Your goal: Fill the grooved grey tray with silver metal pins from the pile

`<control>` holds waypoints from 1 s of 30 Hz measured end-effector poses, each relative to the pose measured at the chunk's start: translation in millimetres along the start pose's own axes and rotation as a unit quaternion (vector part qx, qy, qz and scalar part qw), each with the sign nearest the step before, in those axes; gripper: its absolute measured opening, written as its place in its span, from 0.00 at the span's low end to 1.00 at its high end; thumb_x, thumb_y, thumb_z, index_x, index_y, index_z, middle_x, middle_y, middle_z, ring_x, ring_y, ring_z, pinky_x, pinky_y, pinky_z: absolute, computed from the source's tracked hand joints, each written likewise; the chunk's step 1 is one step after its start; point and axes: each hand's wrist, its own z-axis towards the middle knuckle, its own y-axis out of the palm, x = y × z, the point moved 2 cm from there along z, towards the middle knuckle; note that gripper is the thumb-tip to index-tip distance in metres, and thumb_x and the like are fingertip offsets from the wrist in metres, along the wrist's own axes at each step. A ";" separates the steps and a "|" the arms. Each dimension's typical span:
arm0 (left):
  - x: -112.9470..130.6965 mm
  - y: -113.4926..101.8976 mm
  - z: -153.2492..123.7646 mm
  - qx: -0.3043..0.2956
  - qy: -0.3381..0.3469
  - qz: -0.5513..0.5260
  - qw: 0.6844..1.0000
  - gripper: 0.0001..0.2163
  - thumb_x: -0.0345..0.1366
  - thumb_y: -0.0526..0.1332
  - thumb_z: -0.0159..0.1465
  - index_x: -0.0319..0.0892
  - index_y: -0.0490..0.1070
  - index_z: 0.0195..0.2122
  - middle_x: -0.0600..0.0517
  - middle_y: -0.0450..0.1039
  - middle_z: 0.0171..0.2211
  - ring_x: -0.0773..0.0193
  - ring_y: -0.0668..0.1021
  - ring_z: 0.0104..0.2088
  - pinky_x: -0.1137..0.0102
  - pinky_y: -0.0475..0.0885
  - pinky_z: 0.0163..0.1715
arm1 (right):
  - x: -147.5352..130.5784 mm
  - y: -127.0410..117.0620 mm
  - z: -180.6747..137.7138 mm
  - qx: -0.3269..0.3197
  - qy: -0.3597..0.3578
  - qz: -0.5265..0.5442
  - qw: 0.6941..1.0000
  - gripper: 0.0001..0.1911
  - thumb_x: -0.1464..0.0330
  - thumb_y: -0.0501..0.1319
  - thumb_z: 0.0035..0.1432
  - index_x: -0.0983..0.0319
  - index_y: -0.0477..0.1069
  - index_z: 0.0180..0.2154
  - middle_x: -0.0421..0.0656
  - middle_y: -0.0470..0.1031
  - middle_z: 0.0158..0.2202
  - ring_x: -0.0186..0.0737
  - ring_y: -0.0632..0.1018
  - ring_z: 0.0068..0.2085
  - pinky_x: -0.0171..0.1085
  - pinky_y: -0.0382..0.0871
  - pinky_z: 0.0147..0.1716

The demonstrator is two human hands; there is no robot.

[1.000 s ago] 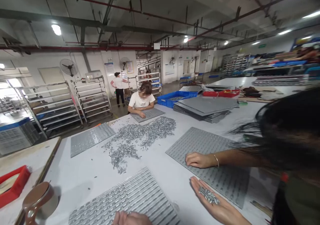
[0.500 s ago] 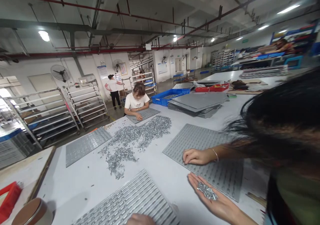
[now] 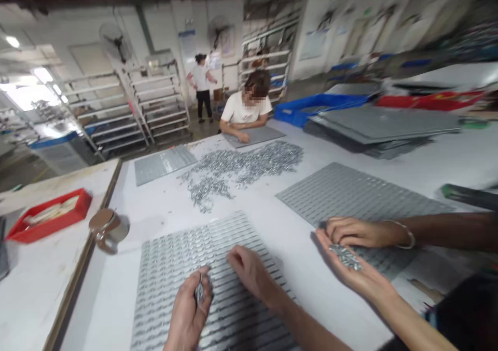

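Note:
My left hand [image 3: 190,309] is closed round a bunch of small silver metal pieces and hovers over the near part of a grey ribbed tray [image 3: 167,268] whose rows hold such pieces. My right hand [image 3: 251,273] rests on the same tray just to the right. Its fingers are bent and pressed together at a row, and what they pinch is too small to see. A loose pile of the metal pieces [image 3: 245,164] lies on the white table [image 3: 128,299] beyond the tray.
A co-worker's hands [image 3: 352,247] at the right hold more pieces over a second grey tray [image 3: 350,190]. Another person [image 3: 247,107] sits across the table. A metal cup [image 3: 107,229], red bin [image 3: 50,216], stacked trays [image 3: 381,125], blue crate [image 3: 311,104] and racks [image 3: 155,102] surround.
The view has tipped down and nearer. Both my hands now show in full over the ribbed tray, where only one knuckle edge showed before. The co-worker's hands have come closer together.

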 end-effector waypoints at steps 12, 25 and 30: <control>0.8 -18.9 11.9 -0.041 0.022 -0.005 0.999 0.20 0.39 0.80 0.43 0.36 0.75 0.31 0.53 0.72 0.25 0.75 0.69 0.22 0.80 0.61 0.19 | 17.3 26.4 -3.7 -0.067 0.024 -0.069 0.995 0.13 0.64 0.56 0.65 0.55 0.70 0.27 0.45 0.78 0.30 0.48 0.79 0.35 0.44 0.67 0.35; -17.0 -13.9 7.4 -0.065 -0.037 -0.018 0.997 0.20 0.38 0.80 0.43 0.38 0.71 0.28 0.55 0.70 0.25 0.74 0.67 0.24 0.77 0.58 0.22 | 23.1 26.5 5.6 -0.034 0.016 -0.095 0.995 0.09 0.65 0.54 0.65 0.58 0.67 0.31 0.43 0.76 0.31 0.42 0.76 0.34 0.38 0.63 0.34; -18.5 -15.0 9.2 -0.059 -0.040 -0.033 0.997 0.19 0.36 0.79 0.44 0.37 0.71 0.28 0.54 0.70 0.26 0.74 0.68 0.24 0.78 0.60 0.21 | 14.5 23.1 23.1 -0.110 0.037 -0.143 0.983 0.08 0.70 0.57 0.62 0.60 0.69 0.29 0.41 0.76 0.30 0.39 0.74 0.35 0.35 0.60 0.34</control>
